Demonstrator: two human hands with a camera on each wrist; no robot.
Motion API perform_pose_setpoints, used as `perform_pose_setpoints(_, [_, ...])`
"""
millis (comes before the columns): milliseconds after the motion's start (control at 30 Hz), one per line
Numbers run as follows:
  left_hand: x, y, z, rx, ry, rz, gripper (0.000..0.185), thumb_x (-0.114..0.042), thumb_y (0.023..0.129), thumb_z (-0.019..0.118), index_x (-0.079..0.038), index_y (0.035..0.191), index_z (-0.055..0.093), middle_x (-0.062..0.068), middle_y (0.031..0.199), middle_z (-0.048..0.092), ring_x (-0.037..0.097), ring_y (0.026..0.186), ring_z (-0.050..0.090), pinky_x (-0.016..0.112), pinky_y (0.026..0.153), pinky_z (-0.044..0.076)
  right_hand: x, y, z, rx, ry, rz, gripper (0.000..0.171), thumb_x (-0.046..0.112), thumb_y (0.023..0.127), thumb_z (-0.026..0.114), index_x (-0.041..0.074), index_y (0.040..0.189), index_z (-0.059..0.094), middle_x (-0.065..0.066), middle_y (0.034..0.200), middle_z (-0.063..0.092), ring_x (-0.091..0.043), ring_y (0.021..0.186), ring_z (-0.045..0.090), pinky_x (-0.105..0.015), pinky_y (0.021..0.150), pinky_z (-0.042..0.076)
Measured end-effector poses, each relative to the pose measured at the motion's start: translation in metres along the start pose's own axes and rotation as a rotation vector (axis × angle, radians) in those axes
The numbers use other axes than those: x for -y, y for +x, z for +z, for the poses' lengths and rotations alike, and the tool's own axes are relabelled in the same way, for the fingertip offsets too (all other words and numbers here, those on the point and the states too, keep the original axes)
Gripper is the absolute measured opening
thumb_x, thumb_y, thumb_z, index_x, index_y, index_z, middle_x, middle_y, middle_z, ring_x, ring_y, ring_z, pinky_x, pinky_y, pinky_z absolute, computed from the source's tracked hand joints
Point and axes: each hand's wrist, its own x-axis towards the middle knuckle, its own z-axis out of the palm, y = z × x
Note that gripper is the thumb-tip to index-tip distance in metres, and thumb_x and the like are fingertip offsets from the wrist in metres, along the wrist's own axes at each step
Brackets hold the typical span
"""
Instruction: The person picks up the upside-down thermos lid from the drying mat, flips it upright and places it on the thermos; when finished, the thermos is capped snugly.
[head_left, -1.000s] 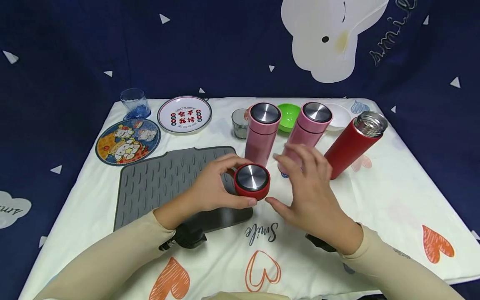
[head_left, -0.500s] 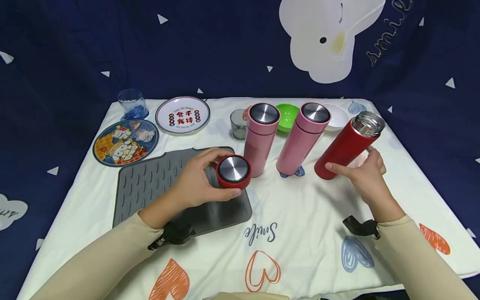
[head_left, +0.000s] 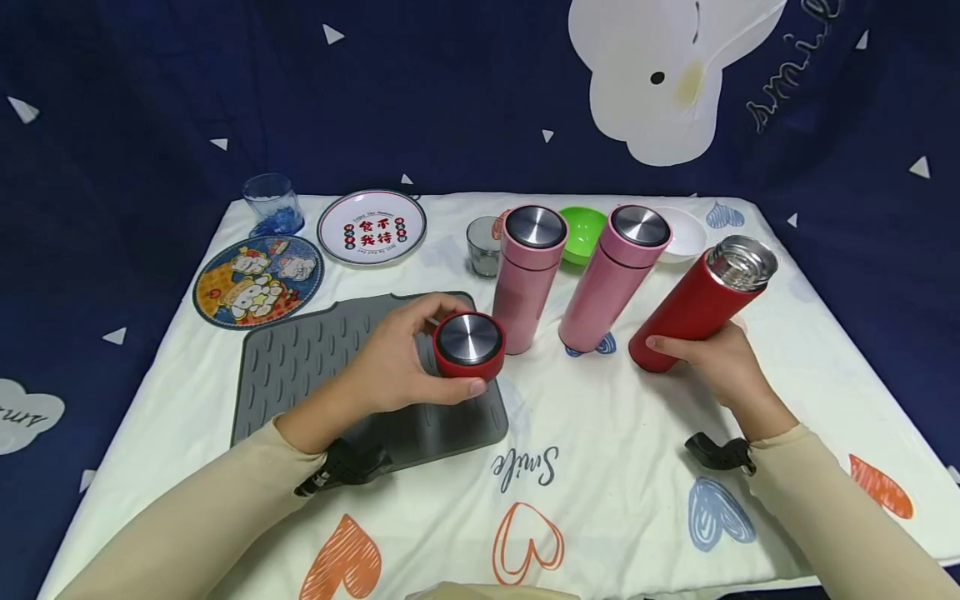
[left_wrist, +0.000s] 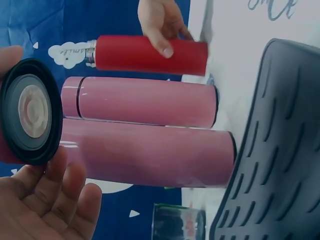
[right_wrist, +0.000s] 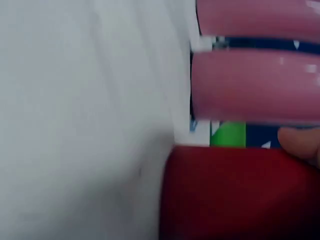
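Observation:
My left hand (head_left: 405, 362) grips a red flask lid (head_left: 468, 345) with a steel top, held just above the right end of the grey ribbed mat (head_left: 315, 375). In the left wrist view the lid's (left_wrist: 30, 112) black underside faces the camera. My right hand (head_left: 716, 358) holds the lower body of the red flask (head_left: 693, 304), which has no lid and shows its steel mouth. The flask leans to the right. The right wrist view shows the red flask (right_wrist: 240, 195) close up, with a fingertip (right_wrist: 300, 142) on it.
Two lidded pink flasks (head_left: 525, 275) (head_left: 611, 275) stand between my hands. Behind them are a small glass (head_left: 482, 246), a green bowl (head_left: 583, 233) and a white bowl (head_left: 682, 233). Two printed plates (head_left: 257, 279) (head_left: 371, 227) and a blue glass (head_left: 272, 204) sit at the back left.
My right hand went from beside the lid to the red flask and took hold of its lower body. My left hand carried the lid a little left, over the mat.

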Motion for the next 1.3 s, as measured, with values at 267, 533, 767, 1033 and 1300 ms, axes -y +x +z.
perform_pose_setpoints(267, [-0.017, 0.009, 0.0, -0.01, -0.173, 0.006, 0.057, -0.014, 0.066, 0.089, -0.01, 0.111, 0.054, 0.0, 0.105, 0.062, 0.019, 0.091, 0.06, 0.037, 0.079, 0.053, 0.016, -0.046, 0.044, 0.076, -0.201, -0.269, 0.057, 0.036, 0.072, 0.088, 0.01, 0.116, 0.062, -0.002, 0.105, 0.067, -0.013, 0.092, 0.061, -0.025, 0.078, 0.048])
perform_pose_setpoints(533, [-0.054, 0.035, 0.02, -0.035, -0.175, 0.147, 0.061, -0.02, 0.062, 0.091, -0.013, 0.111, 0.056, -0.005, 0.106, 0.059, 0.015, 0.099, 0.057, 0.036, 0.082, 0.052, 0.044, -0.072, 0.083, 0.233, -0.076, -0.409, 0.055, 0.016, 0.065, 0.093, 0.012, 0.112, 0.064, 0.005, 0.1, 0.067, -0.012, 0.09, 0.062, -0.027, 0.081, 0.05])
perform_pose_setpoints(767, [-0.072, 0.054, 0.042, -0.047, -0.004, 0.193, 0.068, -0.035, 0.061, 0.093, -0.014, 0.118, 0.063, -0.011, 0.106, 0.057, 0.006, 0.092, 0.054, 0.028, 0.078, 0.049, 0.055, -0.075, 0.091, 0.288, -0.025, -0.471, 0.062, 0.008, 0.067, 0.09, 0.013, 0.119, 0.057, 0.006, 0.108, 0.063, -0.012, 0.096, 0.06, -0.027, 0.086, 0.048])
perform_pose_setpoints(1033, [-0.075, 0.065, 0.052, 0.022, 0.111, 0.156, 0.071, -0.047, 0.062, 0.09, -0.016, 0.12, 0.063, -0.013, 0.106, 0.055, 0.003, 0.094, 0.05, 0.024, 0.079, 0.047, 0.031, -0.067, 0.095, 0.291, -0.024, -0.458, 0.066, 0.023, 0.068, 0.091, 0.021, 0.122, 0.055, 0.009, 0.11, 0.062, -0.011, 0.096, 0.06, -0.027, 0.086, 0.048])
perform_pose_setpoints(1300, [-0.07, 0.068, 0.059, 0.105, 0.059, 0.161, 0.074, -0.042, 0.063, 0.092, -0.015, 0.126, 0.062, -0.012, 0.107, 0.057, 0.002, 0.099, 0.05, 0.023, 0.084, 0.046, 0.027, -0.068, 0.094, 0.287, -0.022, -0.453, 0.07, 0.02, 0.066, 0.092, 0.02, 0.125, 0.054, 0.009, 0.113, 0.06, -0.011, 0.1, 0.059, -0.027, 0.088, 0.047])
